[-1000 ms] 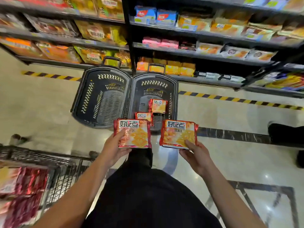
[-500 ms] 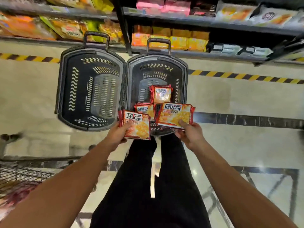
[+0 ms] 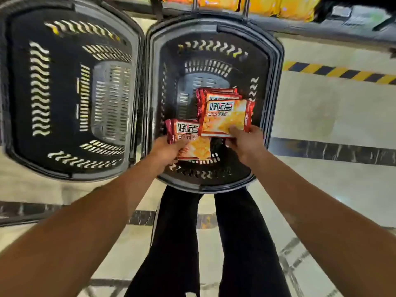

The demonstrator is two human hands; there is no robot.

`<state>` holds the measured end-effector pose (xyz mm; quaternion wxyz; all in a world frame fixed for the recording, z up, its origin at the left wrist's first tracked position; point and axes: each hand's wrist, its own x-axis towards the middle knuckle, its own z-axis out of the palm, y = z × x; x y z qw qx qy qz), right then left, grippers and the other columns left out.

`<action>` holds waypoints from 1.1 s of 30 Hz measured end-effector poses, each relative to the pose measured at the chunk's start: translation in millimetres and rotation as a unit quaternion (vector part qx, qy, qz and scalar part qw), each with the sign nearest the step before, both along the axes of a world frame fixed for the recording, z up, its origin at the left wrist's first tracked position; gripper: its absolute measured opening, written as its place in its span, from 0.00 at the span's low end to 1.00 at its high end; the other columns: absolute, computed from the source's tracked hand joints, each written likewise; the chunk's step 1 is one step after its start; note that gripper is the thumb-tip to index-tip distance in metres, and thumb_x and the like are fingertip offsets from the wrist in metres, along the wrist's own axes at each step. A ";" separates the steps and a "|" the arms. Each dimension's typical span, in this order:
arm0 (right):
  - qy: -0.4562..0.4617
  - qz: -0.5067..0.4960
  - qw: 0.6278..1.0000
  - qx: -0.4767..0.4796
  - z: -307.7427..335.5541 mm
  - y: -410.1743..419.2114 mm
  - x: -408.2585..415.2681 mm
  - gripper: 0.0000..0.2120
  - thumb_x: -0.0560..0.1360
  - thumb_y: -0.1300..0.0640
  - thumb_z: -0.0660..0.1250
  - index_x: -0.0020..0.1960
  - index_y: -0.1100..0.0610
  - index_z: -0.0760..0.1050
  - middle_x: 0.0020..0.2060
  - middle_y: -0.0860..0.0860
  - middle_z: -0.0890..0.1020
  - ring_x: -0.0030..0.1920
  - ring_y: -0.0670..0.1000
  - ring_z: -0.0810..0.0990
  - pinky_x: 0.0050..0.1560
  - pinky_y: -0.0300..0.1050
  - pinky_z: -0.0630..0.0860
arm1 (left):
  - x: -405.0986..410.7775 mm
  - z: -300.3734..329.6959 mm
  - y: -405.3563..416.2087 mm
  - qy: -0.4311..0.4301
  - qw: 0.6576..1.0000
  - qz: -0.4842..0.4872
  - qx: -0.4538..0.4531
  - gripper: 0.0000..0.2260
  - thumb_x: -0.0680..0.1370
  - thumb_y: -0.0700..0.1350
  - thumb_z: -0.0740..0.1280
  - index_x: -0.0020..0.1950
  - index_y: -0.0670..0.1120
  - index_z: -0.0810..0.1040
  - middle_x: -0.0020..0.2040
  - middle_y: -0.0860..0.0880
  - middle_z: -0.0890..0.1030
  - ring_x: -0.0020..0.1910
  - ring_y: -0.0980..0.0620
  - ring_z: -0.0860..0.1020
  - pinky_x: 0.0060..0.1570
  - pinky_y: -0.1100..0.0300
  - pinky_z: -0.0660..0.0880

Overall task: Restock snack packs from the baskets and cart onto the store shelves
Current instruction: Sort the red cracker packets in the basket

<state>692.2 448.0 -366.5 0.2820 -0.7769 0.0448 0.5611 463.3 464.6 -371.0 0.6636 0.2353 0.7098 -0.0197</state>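
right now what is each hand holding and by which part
Left hand grips a snack pack by its lower left edge; right hand pinches another pack by its bottom edge.

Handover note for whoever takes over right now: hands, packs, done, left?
Left hand: grips one red-orange snack pack over the right basket.
Right hand: grips another pack, above a few more packs lying in that basket.
Left basket: no packs visible.
Done: nothing shelved in view.
Left: carry both held packs to the shelf, then the basket's remainder.
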 end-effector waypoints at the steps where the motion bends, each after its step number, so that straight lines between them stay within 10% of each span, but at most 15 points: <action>1: 0.001 0.001 1.000 -0.006 -11.9 3.6 1.4 0.20 0.78 0.62 0.73 0.66 0.59 0.71 0.57 0.53 0.82 0.57 0.56 0.84 0.54 0.53 0.84 | 0.1 -11.8 0.6 0.011 1.000 -0.009 0.002 0.04 0.78 0.50 0.74 0.50 0.52 0.81 0.49 0.50 0.86 0.52 0.49 0.85 0.61 0.47 0.79; 6: 0.012 0.016 1.000 -0.011 -61.2 19.2 8.6 0.16 0.78 0.66 0.72 0.60 0.55 0.70 0.57 0.54 0.82 0.57 0.55 0.83 0.57 0.52 0.82 | -1.5 -58.2 -4.9 0.070 0.995 -0.070 0.022 0.04 0.79 0.49 0.72 0.49 0.54 0.78 0.45 0.55 0.84 0.43 0.59 0.81 0.44 0.64 0.76; 11: 0.022 -0.019 0.999 -0.023 -86.6 30.3 13.1 0.17 0.80 0.67 0.69 0.62 0.53 0.68 0.52 0.52 0.81 0.50 0.50 0.82 0.55 0.49 0.82 | 0.2 -88.1 -12.2 0.099 0.993 -0.060 0.030 0.14 0.78 0.50 0.73 0.62 0.51 0.77 0.56 0.51 0.84 0.54 0.48 0.84 0.60 0.45 0.80; 22: 0.022 0.055 0.996 -0.060 -73.0 37.3 6.4 0.45 0.79 0.64 0.66 0.83 0.41 0.42 0.66 0.49 0.75 0.61 0.55 0.78 0.57 0.59 0.80 | 2.0 -79.1 -8.4 0.127 0.989 -0.078 0.008 0.26 0.73 0.41 0.74 0.68 0.49 0.68 0.53 0.51 0.82 0.53 0.46 0.82 0.58 0.51 0.79; 26: 0.018 0.128 0.990 -0.061 -46.4 32.2 7.1 0.34 0.82 0.59 0.65 0.81 0.42 0.54 0.69 0.49 0.74 0.64 0.56 0.76 0.46 0.52 0.77 | 3.8 -54.7 -3.1 0.132 0.985 -0.109 0.019 0.28 0.76 0.43 0.73 0.73 0.48 0.66 0.56 0.50 0.80 0.53 0.47 0.79 0.53 0.56 0.74; 29: 0.011 0.180 0.981 -0.065 -20.7 25.6 5.8 0.32 0.83 0.54 0.65 0.82 0.43 0.55 0.76 0.51 0.68 0.68 0.60 0.74 0.58 0.56 0.78 | 4.7 -28.0 -0.7 0.124 0.985 -0.122 0.017 0.29 0.76 0.44 0.72 0.75 0.47 0.65 0.60 0.47 0.81 0.55 0.45 0.80 0.50 0.55 0.76; 33: -0.056 0.311 0.948 -0.037 27.0 10.1 2.7 0.29 0.83 0.51 0.64 0.82 0.50 0.60 0.64 0.50 0.75 0.57 0.55 0.77 0.50 0.48 0.76 | 4.0 24.0 -5.6 0.115 0.973 -0.195 0.037 0.32 0.75 0.50 0.68 0.78 0.50 0.63 0.67 0.46 0.78 0.60 0.43 0.79 0.58 0.51 0.78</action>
